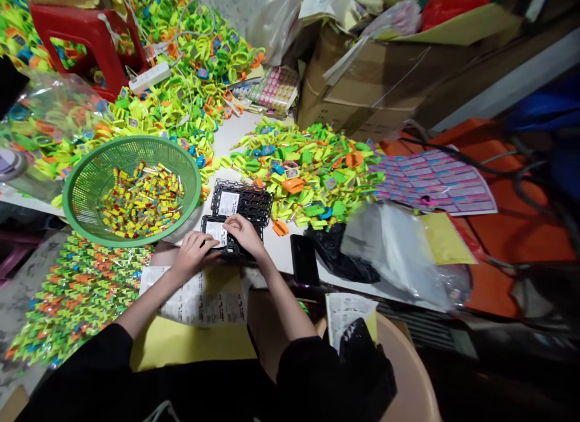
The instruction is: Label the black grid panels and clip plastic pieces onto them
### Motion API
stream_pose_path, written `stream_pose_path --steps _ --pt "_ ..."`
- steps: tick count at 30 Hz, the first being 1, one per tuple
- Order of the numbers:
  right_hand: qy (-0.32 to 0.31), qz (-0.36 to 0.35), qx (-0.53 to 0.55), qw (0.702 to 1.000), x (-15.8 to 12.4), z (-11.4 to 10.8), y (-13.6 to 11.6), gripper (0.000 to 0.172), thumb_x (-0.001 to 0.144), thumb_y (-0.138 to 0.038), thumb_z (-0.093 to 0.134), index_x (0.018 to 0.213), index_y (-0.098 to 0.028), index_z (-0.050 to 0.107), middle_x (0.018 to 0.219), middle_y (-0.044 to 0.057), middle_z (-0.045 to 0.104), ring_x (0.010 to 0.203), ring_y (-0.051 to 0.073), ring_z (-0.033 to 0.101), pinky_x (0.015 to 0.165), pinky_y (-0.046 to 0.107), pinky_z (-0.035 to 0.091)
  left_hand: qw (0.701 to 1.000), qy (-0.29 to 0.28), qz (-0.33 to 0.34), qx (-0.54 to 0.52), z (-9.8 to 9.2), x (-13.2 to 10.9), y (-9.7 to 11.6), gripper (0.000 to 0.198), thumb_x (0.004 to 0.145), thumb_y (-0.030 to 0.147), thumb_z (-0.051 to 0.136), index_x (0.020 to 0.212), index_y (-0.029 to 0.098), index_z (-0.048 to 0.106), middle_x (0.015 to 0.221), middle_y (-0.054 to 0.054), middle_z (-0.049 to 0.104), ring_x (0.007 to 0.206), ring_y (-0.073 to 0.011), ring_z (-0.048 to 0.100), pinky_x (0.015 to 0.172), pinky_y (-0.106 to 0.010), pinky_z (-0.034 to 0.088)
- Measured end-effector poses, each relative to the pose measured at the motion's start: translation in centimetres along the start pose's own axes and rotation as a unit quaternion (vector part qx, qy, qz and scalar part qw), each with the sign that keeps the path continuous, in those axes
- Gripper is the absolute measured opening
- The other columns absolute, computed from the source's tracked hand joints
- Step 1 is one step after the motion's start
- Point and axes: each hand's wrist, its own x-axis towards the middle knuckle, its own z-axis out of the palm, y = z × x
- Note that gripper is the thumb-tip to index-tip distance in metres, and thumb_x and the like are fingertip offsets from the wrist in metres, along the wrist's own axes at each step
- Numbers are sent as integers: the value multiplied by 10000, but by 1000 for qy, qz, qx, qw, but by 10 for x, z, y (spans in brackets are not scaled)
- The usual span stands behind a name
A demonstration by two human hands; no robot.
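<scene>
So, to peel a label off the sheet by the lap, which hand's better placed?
Left, probably: the left hand sits nearer the label sheet, its forearm crossing over it. The right hand is farther off, at the label on the lower black plastic tray.

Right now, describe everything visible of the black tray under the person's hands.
The black tray is a plastic-looking openwork piece lying flat near the front edge of the white table. A white label with dark print lies on it; the fingers of the left hand and right hand are at that label, hiding parts of the tray. A similar black panel lies just beyond.
</scene>
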Motion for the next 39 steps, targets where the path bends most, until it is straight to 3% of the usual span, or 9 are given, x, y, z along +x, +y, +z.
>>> stream_pose_path --steps 6,10,14,22,36,39 --pt "10 -6 -50 999 2 0 2 276 769 -481 616 802 -215 551 724 -13 578 702 150 568 690 285 475 999 -18 -16 -34 7 -1 -5 209 966 294 455 1021 235 648 958 -48 672 938 -197 540 871 -371 378" --pt "52 -89 -176 979 5 -2 2 187 848 -391 573 776 -218 581 870 46 612 891 199 579 843 342 466 998 -25 -11 -56 9 2 -5 210 968 259 436 1000 235 642 941 -47 661 928 -195 525 864 -368 364" --pt "50 -147 -233 960 11 -3 8 107 872 -271 564 783 -214 583 986 81 611 1015 222 565 954 371 417 998 -30 -13 -60 14 2 -6 174 954 228 465 981 238 636 933 -38 651 911 -190 518 857 -355 355" --pt "53 -132 -286 948 15 1 21 81 862 -213 585 782 -220 592 1014 73 633 1012 233 552 945 393 401 998 -42 -11 -39 19 -1 -9 173 959 212 453 935 219 624 924 -38 656 896 -190 513 839 -350 354" --pt "66 -129 -317 937 12 4 24 112 877 -237 558 768 -226 580 991 80 633 985 245 545 924 394 408 992 -84 -28 -93 17 3 -14 189 965 265 451 894 212 617 906 -38 630 849 -179 518 804 -314 378" --pt "80 -111 -314 940 13 5 26 76 882 -275 559 855 -215 597 960 87 630 941 249 546 891 390 425 990 -95 -12 -100 12 7 -14 167 956 263 466 896 212 613 896 -39 619 852 -183 520 817 -321 388"
